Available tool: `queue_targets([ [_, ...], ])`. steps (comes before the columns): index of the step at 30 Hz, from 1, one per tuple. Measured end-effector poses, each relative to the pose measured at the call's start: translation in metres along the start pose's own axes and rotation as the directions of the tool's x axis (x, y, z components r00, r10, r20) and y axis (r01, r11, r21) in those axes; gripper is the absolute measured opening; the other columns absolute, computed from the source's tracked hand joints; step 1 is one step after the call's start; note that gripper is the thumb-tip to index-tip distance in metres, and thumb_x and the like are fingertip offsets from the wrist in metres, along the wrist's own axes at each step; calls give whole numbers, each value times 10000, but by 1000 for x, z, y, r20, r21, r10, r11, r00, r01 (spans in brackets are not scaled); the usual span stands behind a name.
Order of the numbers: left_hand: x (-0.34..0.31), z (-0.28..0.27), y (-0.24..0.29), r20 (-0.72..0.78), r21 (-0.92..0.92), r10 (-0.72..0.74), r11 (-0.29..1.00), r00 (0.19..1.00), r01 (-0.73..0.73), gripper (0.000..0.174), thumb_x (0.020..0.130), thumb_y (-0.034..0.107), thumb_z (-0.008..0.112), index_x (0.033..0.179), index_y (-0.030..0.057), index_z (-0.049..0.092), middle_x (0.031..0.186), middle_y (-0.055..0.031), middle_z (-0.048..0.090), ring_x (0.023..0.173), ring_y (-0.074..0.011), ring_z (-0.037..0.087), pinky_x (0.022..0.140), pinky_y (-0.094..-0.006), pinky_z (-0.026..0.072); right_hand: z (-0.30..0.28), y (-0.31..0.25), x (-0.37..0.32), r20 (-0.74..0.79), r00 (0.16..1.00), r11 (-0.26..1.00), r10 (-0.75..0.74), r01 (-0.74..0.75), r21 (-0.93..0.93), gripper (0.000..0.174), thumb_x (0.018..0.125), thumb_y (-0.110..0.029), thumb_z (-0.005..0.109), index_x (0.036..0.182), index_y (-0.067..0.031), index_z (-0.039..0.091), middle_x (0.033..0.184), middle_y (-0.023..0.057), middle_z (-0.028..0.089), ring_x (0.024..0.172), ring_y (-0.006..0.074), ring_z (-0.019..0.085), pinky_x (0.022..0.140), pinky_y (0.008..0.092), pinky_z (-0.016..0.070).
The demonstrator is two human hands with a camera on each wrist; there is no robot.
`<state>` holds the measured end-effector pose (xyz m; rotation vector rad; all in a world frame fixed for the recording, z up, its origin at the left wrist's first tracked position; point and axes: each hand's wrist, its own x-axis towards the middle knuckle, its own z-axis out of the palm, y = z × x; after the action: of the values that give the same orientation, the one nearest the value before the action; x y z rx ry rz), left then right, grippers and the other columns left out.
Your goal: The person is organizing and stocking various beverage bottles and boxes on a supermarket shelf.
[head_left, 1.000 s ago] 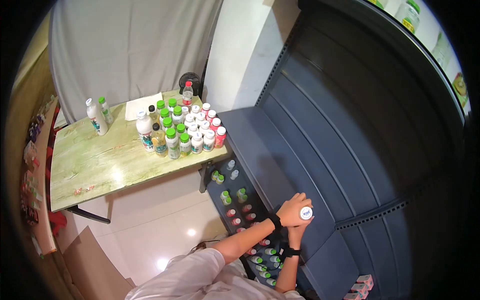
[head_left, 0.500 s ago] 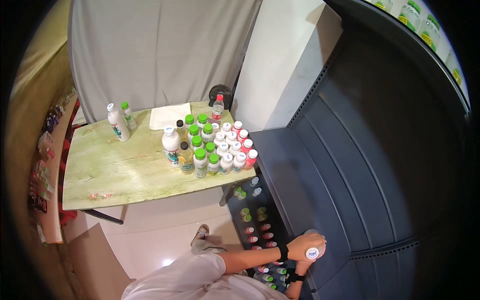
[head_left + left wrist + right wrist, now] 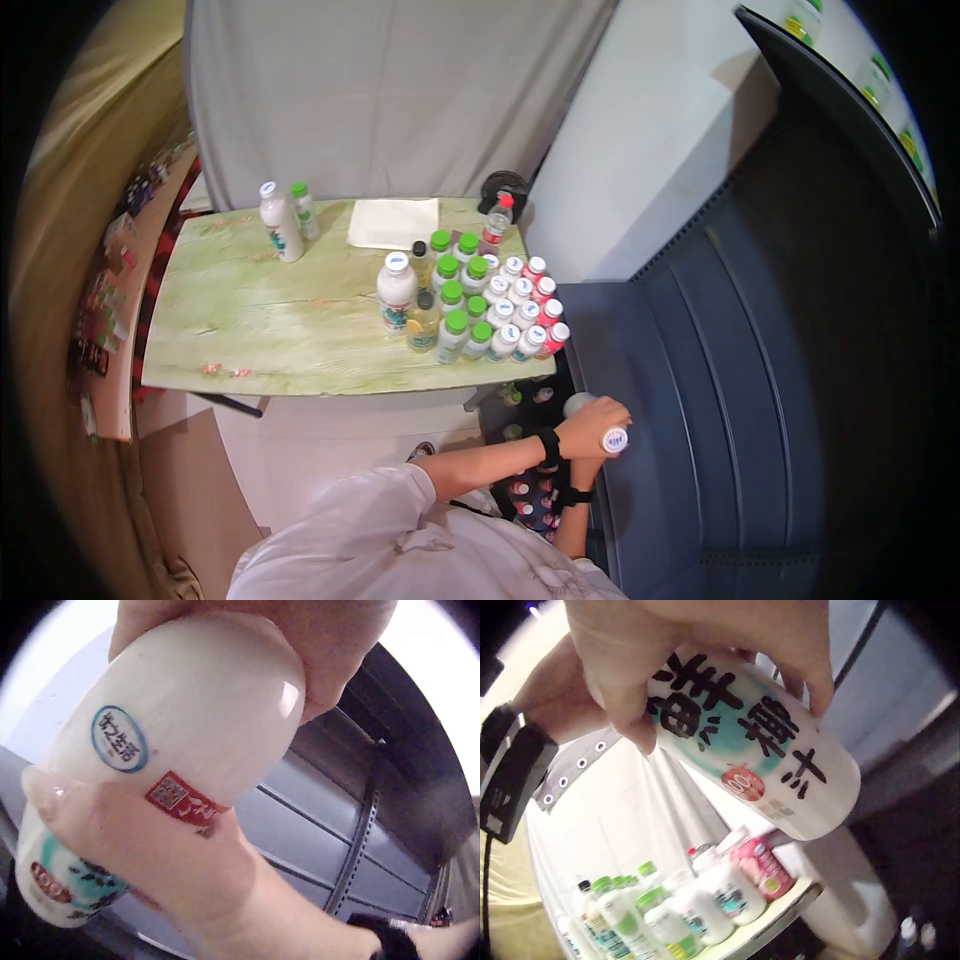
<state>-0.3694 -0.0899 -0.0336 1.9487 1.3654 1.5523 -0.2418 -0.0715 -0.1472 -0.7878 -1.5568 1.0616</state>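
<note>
Both hands hold one large white coconut juice bottle (image 3: 821,784), tilted over, with black characters and a green patch on its label. In the head view its white cap (image 3: 614,439) points up toward me, and its other end shows past the knuckles. My left hand (image 3: 588,428) grips the bottle's upper part near the cap. From below, my right hand (image 3: 705,634) clasps the body, its thumb (image 3: 142,832) lying across the label in the left wrist view. In the head view the left hand mostly covers the right.
Left of the hands, a green-topped table (image 3: 270,340) carries a cluster of green-, white- and black-capped bottles (image 3: 475,300). A white bottle (image 3: 282,228), a paper sheet (image 3: 393,222) and a small fan (image 3: 503,188) stand apart. Dark shelving (image 3: 650,370) runs along the right; small bottles fill a lower shelf.
The head view has turned, so table and shelf appear farther right. Both hands have carried the bottle toward the table side, and more of its white body now shows beyond the left hand.
</note>
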Motion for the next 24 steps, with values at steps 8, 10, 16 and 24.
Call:
queue_targets([
  [8, -112, -126, -44, -268, 71, -339, 927, 902, 369, 295, 719, 215, 792, 955, 98, 660, 1001, -91, 668, 986, -329, 613, 904, -424, 472, 153, 29, -37, 504, 863, 987, -24, -58, 147, 838, 678, -133, 863, 1352, -45, 373, 1303, 130, 482, 1183, 235, 514, 1008, 395, 430],
  [10, -137, -155, -35, -412, 87, -422, 864, 807, 496, 367, 718, 208, 798, 1030, 74, 657, 1005, -133, 669, 982, -336, 618, 905, -420, 481, 184, -7, -33, 665, 745, 986, 53, -146, 85, 781, 656, -140, 865, 1302, -34, 439, 1253, 148, 518, 1166, 259, 538, 975, 406, 450],
  [16, -174, -217, -24, -637, 170, -395, 765, 662, 621, 390, 695, 166, 836, 997, 38, 627, 1082, -149, 669, 1027, -317, 626, 906, -402, 502, 261, -42, -36, 795, 606, 1000, 16, 0, -20, 825, 624, -161, 879, 1309, -7, 447, 1263, 193, 537, 1171, 327, 566, 963, 398, 473],
  [24, -182, -266, -39, -687, 125, -437, 717, 581, 686, 372, 710, 190, 831, 988, 18, 653, 1004, -163, 684, 953, -334, 642, 852, -402, 515, 319, -33, -41, 811, 584, 998, -46, -1, 57, 894, 632, -178, 892, 1363, -7, 407, 1275, 207, 543, 1168, 365, 560, 965, 425, 471],
])
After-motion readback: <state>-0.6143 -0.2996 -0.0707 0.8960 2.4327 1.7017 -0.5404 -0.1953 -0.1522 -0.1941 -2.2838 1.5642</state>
